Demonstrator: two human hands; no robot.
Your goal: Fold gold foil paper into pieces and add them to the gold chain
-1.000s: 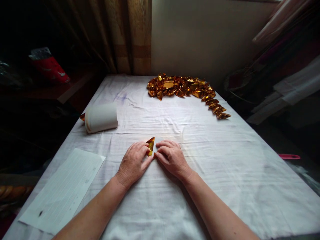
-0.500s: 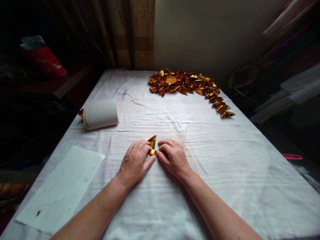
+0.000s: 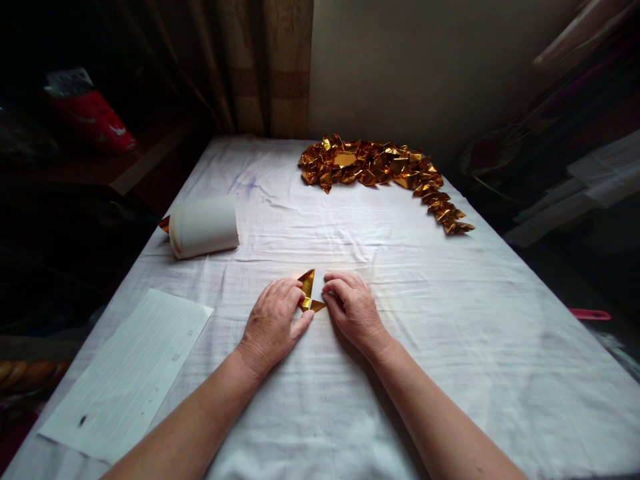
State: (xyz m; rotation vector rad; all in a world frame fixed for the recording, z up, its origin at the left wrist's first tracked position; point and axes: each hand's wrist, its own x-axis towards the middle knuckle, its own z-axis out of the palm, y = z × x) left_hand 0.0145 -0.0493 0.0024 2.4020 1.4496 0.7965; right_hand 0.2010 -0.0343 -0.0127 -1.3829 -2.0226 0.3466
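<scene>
A small piece of folded gold foil paper [image 3: 308, 283] lies on the cloth between my hands, with one pointed flap standing toward the far side and another reaching right. My left hand [image 3: 275, 317] is closed on its left part, with the thumb at the lower edge and the fingers covering much of it. At the tip of the right-hand flap, my right hand [image 3: 355, 310] has its thumb and forefinger drawn together. The exact contact there is partly hidden by the fingers.
A gold foil chain [image 3: 370, 163] curves along the table's far right. On the left are a white cylinder [image 3: 205, 227] on its side, with gold foil at its left end, and a lined paper sheet [image 3: 130, 373]. White cloth [image 3: 450, 387] covers the table.
My right hand has shifted slightly right, and the foil's right flap now shows as a longer point between the hands. My left hand keeps its hold; the whole view has shifted slightly.
</scene>
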